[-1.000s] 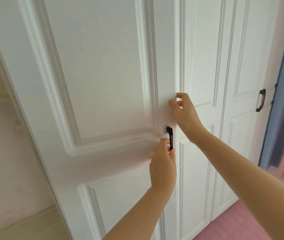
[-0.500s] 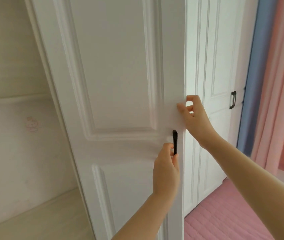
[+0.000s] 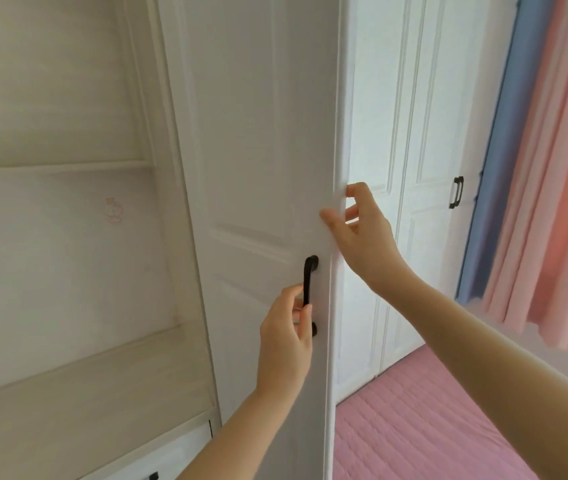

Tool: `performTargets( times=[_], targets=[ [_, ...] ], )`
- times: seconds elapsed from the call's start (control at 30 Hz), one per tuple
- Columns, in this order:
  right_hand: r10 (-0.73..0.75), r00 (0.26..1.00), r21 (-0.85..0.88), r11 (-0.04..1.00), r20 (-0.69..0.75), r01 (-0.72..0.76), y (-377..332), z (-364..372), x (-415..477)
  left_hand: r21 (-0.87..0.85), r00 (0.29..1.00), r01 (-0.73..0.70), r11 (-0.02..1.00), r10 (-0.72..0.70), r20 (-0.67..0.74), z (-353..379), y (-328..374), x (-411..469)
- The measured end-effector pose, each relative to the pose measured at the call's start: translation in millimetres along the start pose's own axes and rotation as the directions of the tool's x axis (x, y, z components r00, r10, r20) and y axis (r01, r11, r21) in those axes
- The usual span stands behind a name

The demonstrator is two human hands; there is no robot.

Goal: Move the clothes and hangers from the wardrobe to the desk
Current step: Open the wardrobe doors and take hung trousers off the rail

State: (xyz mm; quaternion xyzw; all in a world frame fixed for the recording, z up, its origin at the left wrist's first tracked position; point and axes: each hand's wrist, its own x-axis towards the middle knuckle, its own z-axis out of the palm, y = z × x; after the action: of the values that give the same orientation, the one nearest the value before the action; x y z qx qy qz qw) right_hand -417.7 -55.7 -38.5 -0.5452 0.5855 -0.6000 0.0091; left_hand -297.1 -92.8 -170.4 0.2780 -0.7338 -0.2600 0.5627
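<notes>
A white panelled wardrobe door [image 3: 258, 150] stands swung out toward me, nearly edge-on. My left hand [image 3: 286, 337] is wrapped around its black handle [image 3: 309, 282]. My right hand [image 3: 358, 233] grips the door's free edge a little above the handle, fingers curled behind it. To the left the wardrobe's pale interior [image 3: 61, 258] shows a shelf [image 3: 57, 166] and a wooden floor board. No clothes or hangers appear in the part I can see. The desk is out of view.
A second closed white door with a black handle [image 3: 456, 192] stands to the right. Blue and pink curtains [image 3: 545, 161] hang beyond it. A pink quilted bed [image 3: 424, 424] lies low at right. A drawer front [image 3: 158, 459] sits below the wardrobe opening.
The door has swung further open toward me, exposing more of the wardrobe interior at left. Both hands stayed on the door and moved with it.
</notes>
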Motion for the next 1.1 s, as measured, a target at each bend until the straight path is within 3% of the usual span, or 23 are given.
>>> performTargets(
  times=[0.4,0.63,1.0,1.1],
  targets=[
    [-0.078,0.951,0.146,0.989,0.298,0.035,-58.2,36.5,-37.0,0.008,0.985,0.13,0.992,-0.128,-0.117,-81.5,23.5,-37.7],
    [-0.103,0.899,0.297,0.954,0.427,-0.032,-65.9,58.2,-47.2,0.147,0.973,0.154,0.977,-0.125,-0.193,-105.1,14.6,-44.5],
    [-0.133,0.891,0.361,0.932,0.433,-0.036,-63.6,67.7,-48.1,0.179,0.957,0.21,0.961,-0.165,-0.24,-111.3,18.2,-53.8],
    [-0.177,0.882,0.283,0.958,0.438,0.051,-62.6,62.9,-46.2,0.195,0.949,0.227,0.954,-0.171,-0.266,-107.3,22.7,-56.9]
  ],
)
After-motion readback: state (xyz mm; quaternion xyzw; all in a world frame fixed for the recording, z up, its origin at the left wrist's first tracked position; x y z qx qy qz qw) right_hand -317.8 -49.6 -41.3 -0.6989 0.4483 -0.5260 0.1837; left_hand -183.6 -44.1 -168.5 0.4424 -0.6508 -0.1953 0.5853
